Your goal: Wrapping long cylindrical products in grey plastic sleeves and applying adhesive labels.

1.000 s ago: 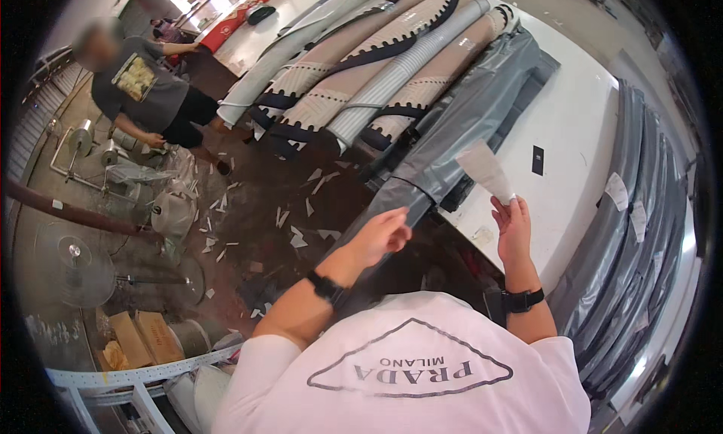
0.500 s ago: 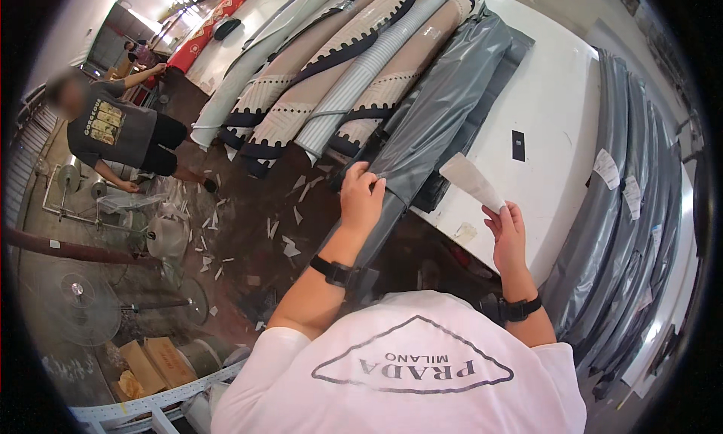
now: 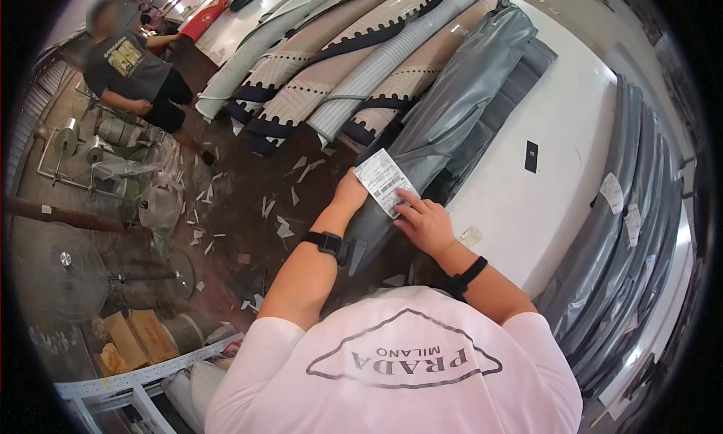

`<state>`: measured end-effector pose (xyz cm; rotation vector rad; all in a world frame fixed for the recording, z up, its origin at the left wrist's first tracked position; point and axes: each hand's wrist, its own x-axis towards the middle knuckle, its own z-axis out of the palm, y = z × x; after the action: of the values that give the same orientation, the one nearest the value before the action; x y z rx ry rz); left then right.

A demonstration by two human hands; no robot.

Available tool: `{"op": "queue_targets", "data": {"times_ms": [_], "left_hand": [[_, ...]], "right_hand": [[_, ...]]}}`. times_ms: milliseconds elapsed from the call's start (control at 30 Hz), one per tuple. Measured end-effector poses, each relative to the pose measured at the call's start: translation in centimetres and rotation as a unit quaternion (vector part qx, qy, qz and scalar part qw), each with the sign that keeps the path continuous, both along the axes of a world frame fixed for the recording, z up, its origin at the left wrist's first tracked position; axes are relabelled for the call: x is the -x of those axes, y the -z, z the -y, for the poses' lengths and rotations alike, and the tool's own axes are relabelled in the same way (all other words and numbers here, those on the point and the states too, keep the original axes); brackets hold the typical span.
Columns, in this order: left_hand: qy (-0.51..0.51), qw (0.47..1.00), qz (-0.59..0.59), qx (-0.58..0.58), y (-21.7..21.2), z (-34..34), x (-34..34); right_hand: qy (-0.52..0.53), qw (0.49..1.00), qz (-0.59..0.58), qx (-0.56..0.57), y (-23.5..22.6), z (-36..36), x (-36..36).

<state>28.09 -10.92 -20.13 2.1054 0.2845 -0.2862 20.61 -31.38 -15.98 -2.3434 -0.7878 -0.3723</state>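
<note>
A white printed label point(image 3: 382, 179) with a barcode lies over the end part of a roll wrapped in grey plastic point(image 3: 452, 103). My right hand point(image 3: 425, 222) is at the label's right edge, its fingers bent together and fingertips on the paper. On the other side, my left hand point(image 3: 349, 192) is against the label's left edge and the grey wrapping; its fingers are mostly hidden behind the label. Below my hands, the wrapped end hangs past the edge of the white table point(image 3: 520, 216).
Several patterned carpet rolls point(image 3: 301, 106) lie left of the wrapped roll. More grey wrapped rolls point(image 3: 602, 223) with labels are at the right. A co-worker point(image 3: 139, 65) stands at the left, near a fan point(image 3: 66, 261). Paper scraps point(image 3: 285, 227) litter the floor.
My right hand has brought the label leftward onto the wrapped roll, its printed face now up. My left hand has shifted slightly down and left, its fingers now behind the label.
</note>
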Motion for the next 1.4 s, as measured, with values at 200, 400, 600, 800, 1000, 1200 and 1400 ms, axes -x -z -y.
{"op": "queue_targets", "data": {"times_ms": [200,400,600,800,1000,1200,1400], "left_hand": [[0.128,0.989,-0.08,-0.002,-4.7,-3.9,8.8],[0.193,0.968,-0.025,-0.161,-5.7,-8.8,20.5],[0.091,0.97,-0.104,-0.203,-2.6,-11.6,25.9],[0.107,0.963,-0.096,-0.229,-4.5,-11.2,26.6],[0.066,0.983,-0.159,-0.067,-3.7,-13.8,28.0],[-0.112,0.899,-0.367,0.214,1.2,-16.8,31.3],[-0.164,0.922,-0.318,0.151,2.2,-16.0,33.6]], "right_hand": [[-0.013,0.995,-0.007,0.099,-1.1,-0.2,-1.4],[-0.042,0.986,-0.004,0.162,-1.1,-5.3,-6.8],[-0.021,0.936,-0.11,0.334,-1.8,-9.3,-8.7],[-0.047,0.907,-0.156,0.389,-2.3,-10.1,-10.1],[-0.083,0.974,-0.028,0.21,-2.1,-6.4,-8.1],[0.054,0.995,0.047,0.067,2.4,-2.4,-3.1],[0.243,0.966,-0.025,-0.083,4.5,-2.9,-2.9]]}}
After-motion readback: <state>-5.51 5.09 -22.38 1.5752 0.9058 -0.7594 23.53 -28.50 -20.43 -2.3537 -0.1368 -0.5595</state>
